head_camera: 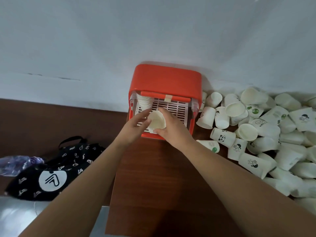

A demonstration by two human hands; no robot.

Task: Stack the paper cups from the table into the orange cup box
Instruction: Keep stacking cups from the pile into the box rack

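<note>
Right hand [171, 127] curled round a paper cup [158, 121] over the orange cup box [164, 79]; left hand [135, 124], fingers near straight, touched its side. Judged best: line it up with the nested stack [145, 101] at back-left and seat it gently, since thin paper dents. Box was glossy plastic with a slotted tray [174, 108]; loose cups [256, 127] lay on the wood-grain worktop [153, 177].

right hand [172, 129] gripping 1 paper cup [158, 121], left hand [135, 128] touching it, over orange cup box [165, 79]
</note>
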